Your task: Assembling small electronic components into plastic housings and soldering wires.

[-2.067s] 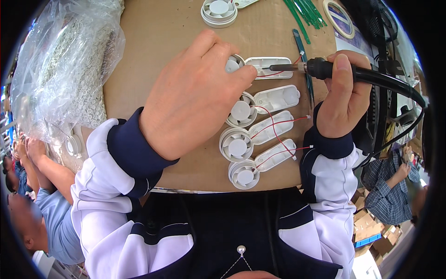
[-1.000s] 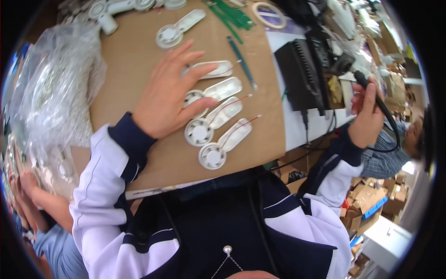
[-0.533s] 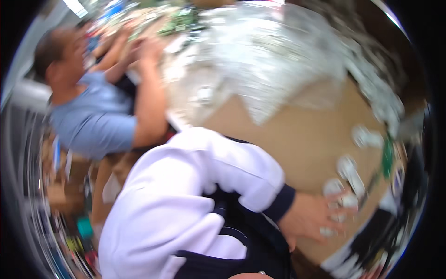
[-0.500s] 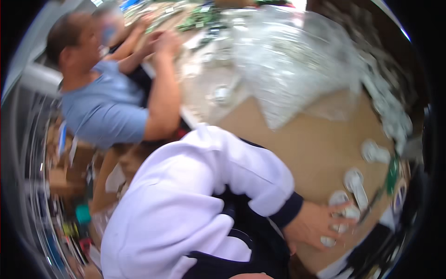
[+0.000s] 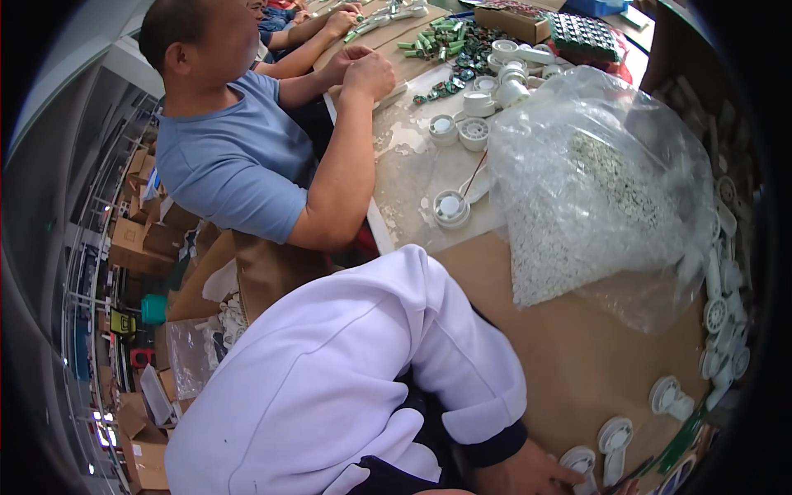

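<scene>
My left hand [image 5: 528, 473] is at the lower edge, at the end of a white sleeve with a dark cuff. One finger reaches out to a white handheld-fan housing [image 5: 578, 462] and seems to touch it; the other fingers are cut off by the picture's edge. Beside that piece lies a second white fan housing [image 5: 615, 437], round head away from me and handle toward me. Farther right rests a third fan housing [image 5: 665, 394] on the brown cardboard sheet [image 5: 569, 363]. My right hand does not show.
A large clear plastic bag [image 5: 602, 190] of small whitish pieces covers the middle of the table. White fan parts [image 5: 718, 322] are heaped along the right side. A co-worker in a blue shirt [image 5: 231, 165] sits at the left, near round fan heads [image 5: 452, 209] and green-wrapped parts [image 5: 437, 37].
The view has shifted, so the table and housings sit lower in it. My left hand, spread over several white pieces before, is now partly out of the picture beside one housing.
</scene>
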`<state>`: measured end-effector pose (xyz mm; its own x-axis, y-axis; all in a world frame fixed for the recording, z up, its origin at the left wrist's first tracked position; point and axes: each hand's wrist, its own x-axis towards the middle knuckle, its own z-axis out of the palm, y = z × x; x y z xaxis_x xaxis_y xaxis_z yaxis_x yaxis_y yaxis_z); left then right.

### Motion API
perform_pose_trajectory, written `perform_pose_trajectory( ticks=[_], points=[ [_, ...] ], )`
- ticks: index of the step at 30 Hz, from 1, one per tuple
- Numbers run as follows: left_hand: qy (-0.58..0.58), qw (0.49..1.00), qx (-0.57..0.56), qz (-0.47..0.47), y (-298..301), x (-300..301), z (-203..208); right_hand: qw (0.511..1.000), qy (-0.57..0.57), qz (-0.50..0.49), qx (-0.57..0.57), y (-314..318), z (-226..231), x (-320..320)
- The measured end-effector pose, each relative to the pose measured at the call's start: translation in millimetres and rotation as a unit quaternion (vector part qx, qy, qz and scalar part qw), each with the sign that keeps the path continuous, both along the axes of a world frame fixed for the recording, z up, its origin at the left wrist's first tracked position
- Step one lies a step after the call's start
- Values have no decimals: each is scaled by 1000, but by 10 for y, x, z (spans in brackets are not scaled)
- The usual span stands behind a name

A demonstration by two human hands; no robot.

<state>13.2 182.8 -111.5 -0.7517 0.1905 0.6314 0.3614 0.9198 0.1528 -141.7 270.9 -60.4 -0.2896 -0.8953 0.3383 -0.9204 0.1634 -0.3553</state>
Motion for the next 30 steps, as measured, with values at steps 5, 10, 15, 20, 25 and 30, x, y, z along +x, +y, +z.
perform_pose_trajectory(
  ticks=[5,10,15,20,25,30],
  points=[
    [38,934,327,-139,51,117,-68,993,-106,58,11,-30,-13,-34],
    [162,907,388,-36,129,-32,-189,987,-153,49,15,97,-229,-170],
    [224,760,610,-4,109,-7,170,990,-109,94,9,41,-350,-234],
    [-50,983,115,132,39,50,68,991,-100,73,46,109,-266,-220],
    [-107,989,53,93,-69,257,209,986,-117,26,115,261,-173,-212],
    [-51,985,70,149,-12,111,270,979,-160,89,87,276,-267,-302]
  ],
)
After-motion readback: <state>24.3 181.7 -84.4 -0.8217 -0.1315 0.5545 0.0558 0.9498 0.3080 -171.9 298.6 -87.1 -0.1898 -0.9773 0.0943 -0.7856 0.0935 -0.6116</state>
